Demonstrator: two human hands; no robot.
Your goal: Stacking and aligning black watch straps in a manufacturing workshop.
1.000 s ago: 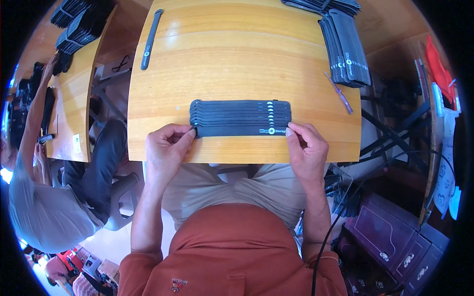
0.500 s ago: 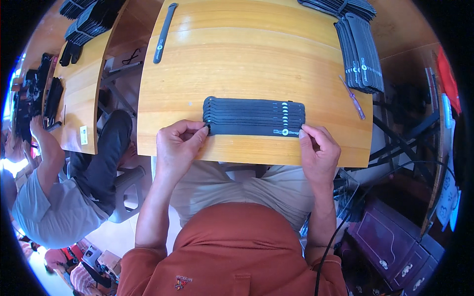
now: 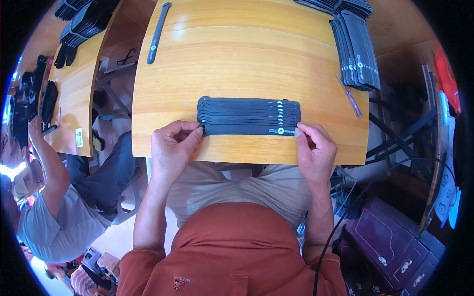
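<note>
A fanned row of several dark grey straps point(image 3: 247, 112) lies near the table's front edge, each strap overlapping the one behind it. The front strap point(image 3: 237, 129) carries pale print toward its right end. My left hand point(image 3: 174, 143) pinches that strap's left end, where a small black piece shows at the fingertips. At the opposite end, my right hand point(image 3: 317, 144) holds the strap's corner between thumb and forefinger.
One single strap point(image 3: 159, 34) lies at the table's far left. A pile of straps point(image 3: 354, 52) sits at the far right, with a purple-handled screwdriver point(image 3: 350, 97) in front of it. Another person point(image 3: 59, 207) sits at a neighbouring table point(image 3: 74, 108) on the left.
The whole view has shifted slightly. Both hands keep their grip on the front strap, and the row looks the same. The person on the left has moved their arm a little.
</note>
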